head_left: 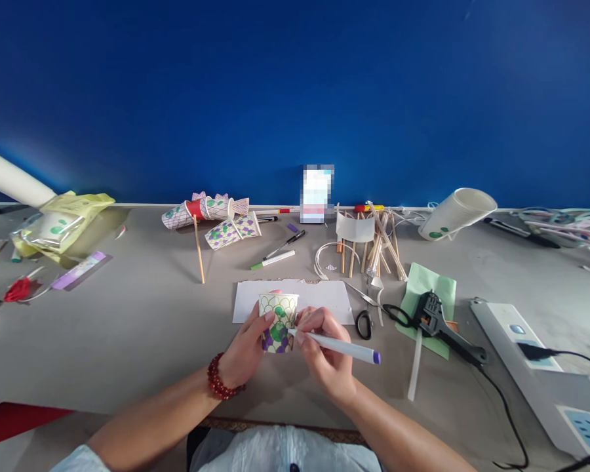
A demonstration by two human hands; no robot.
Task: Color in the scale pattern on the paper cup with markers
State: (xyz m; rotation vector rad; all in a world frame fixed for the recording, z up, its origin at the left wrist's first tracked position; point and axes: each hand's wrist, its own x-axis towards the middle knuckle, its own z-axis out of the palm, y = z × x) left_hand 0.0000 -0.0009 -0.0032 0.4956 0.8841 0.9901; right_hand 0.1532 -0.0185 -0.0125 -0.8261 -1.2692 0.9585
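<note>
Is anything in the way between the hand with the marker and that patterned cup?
Nothing visible is: the right hand holds the marker with its tip at the near side of the patterned paper cup, which the left hand holds. The black-handled scissors lie off to the right, outside that path.

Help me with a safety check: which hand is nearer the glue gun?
Right. The right hand, holding the marker, is to the left of the glue gun; the left hand, holding the cup, is farther left, beyond the right hand.
</note>
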